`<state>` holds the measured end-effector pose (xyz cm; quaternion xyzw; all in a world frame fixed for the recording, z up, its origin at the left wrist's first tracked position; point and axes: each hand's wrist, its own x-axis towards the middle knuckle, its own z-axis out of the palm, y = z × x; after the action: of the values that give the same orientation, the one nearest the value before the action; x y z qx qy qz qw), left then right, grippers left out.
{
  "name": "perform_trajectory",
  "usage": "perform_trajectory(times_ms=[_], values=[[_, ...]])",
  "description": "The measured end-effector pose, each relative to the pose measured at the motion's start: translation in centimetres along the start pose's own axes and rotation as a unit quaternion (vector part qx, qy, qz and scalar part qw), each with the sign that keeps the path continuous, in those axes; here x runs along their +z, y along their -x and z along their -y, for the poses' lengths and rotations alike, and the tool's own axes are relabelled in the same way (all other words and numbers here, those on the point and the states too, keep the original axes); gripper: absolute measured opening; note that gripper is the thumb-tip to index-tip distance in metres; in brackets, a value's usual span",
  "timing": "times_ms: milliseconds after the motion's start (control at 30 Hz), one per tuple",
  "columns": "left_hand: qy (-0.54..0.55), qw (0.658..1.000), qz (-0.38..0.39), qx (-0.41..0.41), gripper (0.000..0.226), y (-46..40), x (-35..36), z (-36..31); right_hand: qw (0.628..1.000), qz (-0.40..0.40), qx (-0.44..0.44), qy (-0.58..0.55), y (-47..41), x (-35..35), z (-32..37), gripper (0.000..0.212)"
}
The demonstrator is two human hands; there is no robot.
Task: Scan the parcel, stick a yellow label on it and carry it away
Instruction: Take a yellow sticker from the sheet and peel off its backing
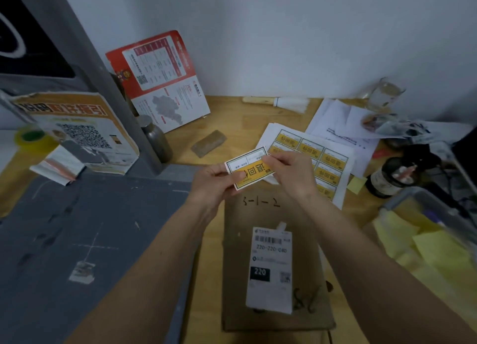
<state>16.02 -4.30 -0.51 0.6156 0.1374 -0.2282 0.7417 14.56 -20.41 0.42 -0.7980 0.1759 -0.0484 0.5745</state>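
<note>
A flat brown cardboard parcel [273, 214] lies on the wooden desk in front of me, with a white shipping label [271, 269] on its top and handwritten marks. Above its far end I hold one yellow label [249, 167] in both hands. My left hand [214, 182] pinches the label's left end. My right hand [289, 170] pinches its right edge with thumb and fingertips. A sheet of several more yellow labels [309, 155] lies on the desk just behind my right hand.
A grey scanner stand post [124, 96] and grey base plate [85, 227] fill the left. A red leaflet [162, 80], a brown block [209, 143], a brush [278, 102], loose papers [343, 127], a dark jar [389, 178] and a bin of yellow notes [433, 243] crowd the desk.
</note>
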Motion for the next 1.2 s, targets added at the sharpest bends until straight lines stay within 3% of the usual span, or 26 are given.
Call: perform_trajectory(times_ms=[67,267,433,633,767,967,1100,1200], values=[[0.031,0.999,-0.033,0.010,0.027,1.8,1.4,0.6,1.000,-0.008,0.018,-0.020,1.9,-1.7,-0.1,0.023],[0.108,0.986,-0.119,0.054,0.016,6.3,5.0,3.3,0.992,0.080,0.056,-0.075,7.2,-5.9,-1.2,0.010],[0.139,0.980,-0.133,0.055,0.009,9.5,6.8,5.2,0.991,0.091,0.075,-0.067,9.7,-8.2,-2.2,0.022],[0.146,0.981,-0.109,0.058,0.017,12.2,7.7,5.0,0.988,0.053,0.078,-0.122,12.1,-9.5,-1.9,0.017],[0.119,0.988,-0.072,0.069,0.010,13.0,7.2,4.2,0.986,0.008,0.072,-0.147,13.3,-9.9,-1.1,0.010],[0.066,0.997,0.007,0.044,0.012,15.3,5.3,2.7,0.988,0.018,0.049,-0.146,15.0,-8.8,0.3,0.009],[0.031,0.998,0.009,0.061,0.017,16.4,3.8,2.2,0.984,0.016,0.040,-0.171,15.7,-7.5,1.5,0.006],[0.042,0.996,-0.010,0.081,0.006,16.9,3.0,1.7,0.984,0.018,0.030,-0.173,16.0,-7.1,2.4,0.013]])
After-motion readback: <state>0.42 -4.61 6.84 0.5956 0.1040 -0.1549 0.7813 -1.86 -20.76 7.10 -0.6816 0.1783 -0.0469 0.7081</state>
